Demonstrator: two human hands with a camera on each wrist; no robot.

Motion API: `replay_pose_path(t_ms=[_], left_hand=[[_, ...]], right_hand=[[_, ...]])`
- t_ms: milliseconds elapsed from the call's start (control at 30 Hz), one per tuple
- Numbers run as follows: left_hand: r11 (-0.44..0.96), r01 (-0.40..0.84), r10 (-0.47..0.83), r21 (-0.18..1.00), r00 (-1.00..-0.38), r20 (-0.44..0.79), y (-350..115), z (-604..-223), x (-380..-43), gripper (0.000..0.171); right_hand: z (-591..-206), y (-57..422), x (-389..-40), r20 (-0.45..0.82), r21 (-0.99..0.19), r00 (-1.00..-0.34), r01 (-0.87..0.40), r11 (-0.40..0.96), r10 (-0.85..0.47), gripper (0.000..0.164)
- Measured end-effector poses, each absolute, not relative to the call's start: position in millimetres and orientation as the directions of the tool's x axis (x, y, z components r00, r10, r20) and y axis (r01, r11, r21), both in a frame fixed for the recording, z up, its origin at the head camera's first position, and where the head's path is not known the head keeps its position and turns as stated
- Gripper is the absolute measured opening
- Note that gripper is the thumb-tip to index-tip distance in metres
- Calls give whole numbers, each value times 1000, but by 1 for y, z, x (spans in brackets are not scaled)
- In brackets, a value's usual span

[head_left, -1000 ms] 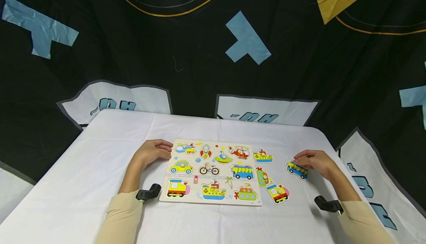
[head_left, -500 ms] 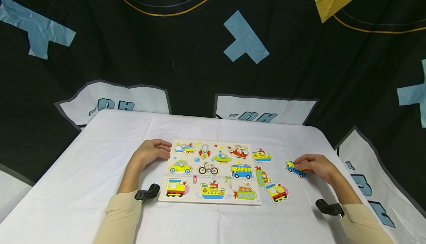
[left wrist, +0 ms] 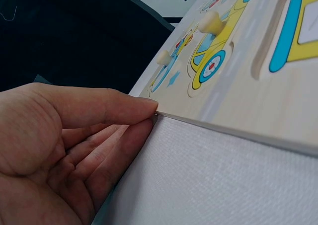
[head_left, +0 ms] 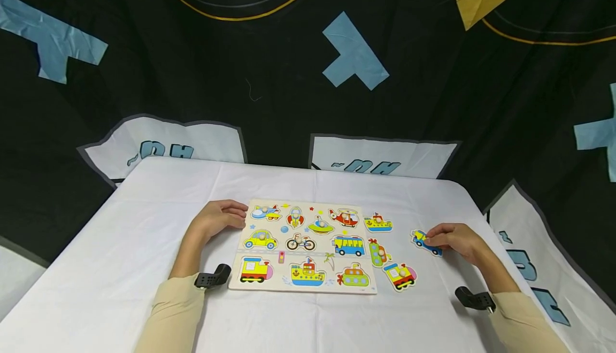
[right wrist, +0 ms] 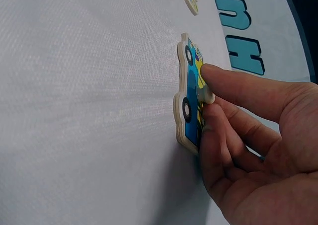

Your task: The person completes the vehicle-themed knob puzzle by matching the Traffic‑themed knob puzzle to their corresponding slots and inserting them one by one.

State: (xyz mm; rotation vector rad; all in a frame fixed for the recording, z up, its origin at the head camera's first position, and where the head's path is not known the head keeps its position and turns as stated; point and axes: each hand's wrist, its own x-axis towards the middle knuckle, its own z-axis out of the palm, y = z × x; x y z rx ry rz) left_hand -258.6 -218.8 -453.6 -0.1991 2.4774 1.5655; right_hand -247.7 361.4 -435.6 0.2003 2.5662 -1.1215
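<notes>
My left hand (head_left: 218, 219) is at the left edge of the wooden puzzle board (head_left: 308, 209). In the left wrist view its thumb and fingertips meet at the board's edge, pinching it. My right hand (head_left: 457, 239) is off to the right over the white cloth. It pinches the small knob of a blue and yellow bus puzzle piece (right wrist: 193, 91) between thumb and fingers. The hand hides part of the bus in the head view. Knobbed pieces sit in the board, among them a yellow car (left wrist: 211, 53), a bicycle and a helicopter (head_left: 345, 217).
Between the board and my right hand lie a ship piece (head_left: 378, 223), a green submarine piece (head_left: 377, 253) and a train piece (head_left: 400, 276). The white tablecloth (head_left: 269, 321) spans the table, with a dark curtain (head_left: 269, 75) behind it.
My right hand has come slightly nearer and closer over the bus piece, and its fingers now cover the bus's middle. My left hand stays at the board's edge.
</notes>
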Motion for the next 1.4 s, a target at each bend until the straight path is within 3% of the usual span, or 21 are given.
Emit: replay_pose_path(t_ms=[1400], left_hand=[[455,-219,-2,863,-970,-245,-219,-452,-259,46]], right_hand=[[-431,356,-252,-339,-656,-941,245,714,12,25]])
